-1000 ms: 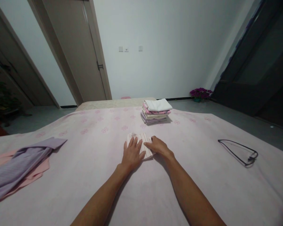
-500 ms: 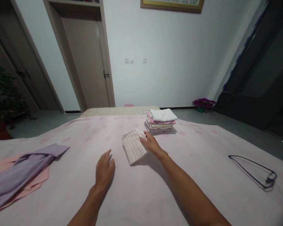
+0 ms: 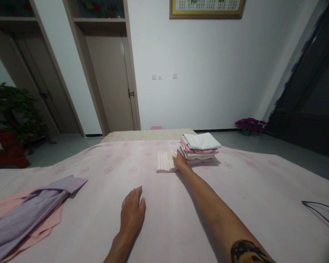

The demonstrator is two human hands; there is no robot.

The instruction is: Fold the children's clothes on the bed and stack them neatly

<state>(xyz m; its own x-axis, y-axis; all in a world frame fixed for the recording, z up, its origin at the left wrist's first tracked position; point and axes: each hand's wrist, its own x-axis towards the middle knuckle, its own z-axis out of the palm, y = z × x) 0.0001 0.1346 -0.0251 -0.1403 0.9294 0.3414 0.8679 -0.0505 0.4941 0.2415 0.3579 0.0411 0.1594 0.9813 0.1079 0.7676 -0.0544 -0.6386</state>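
A folded white cloth with thin reddish stripes (image 3: 165,161) lies flat on the patterned pink bedspread (image 3: 197,212), just left of a stack of folded clothes. My right hand (image 3: 180,161) has its fingers closed on the cloth's right side; the fingertips are partly hidden. The stack shows a white piece (image 3: 202,140) on top, with pink, cream and purple layers below. My left hand (image 3: 132,211) rests lower on the bedspread, fingers stretched out, with nothing in it.
Unfolded purple (image 3: 35,204) and pink (image 3: 48,223) garments lie at the left. A black wire hanger (image 3: 322,212) is at the right edge. Beyond the bedspread stand a plant (image 3: 12,106), a door (image 3: 109,80) and purple flowers (image 3: 250,124).
My right hand has carried the striped cloth forward and right, laying it flat beside the stack. My left hand stays empty over the bedspread. The camera view has tilted up and turned slightly left.
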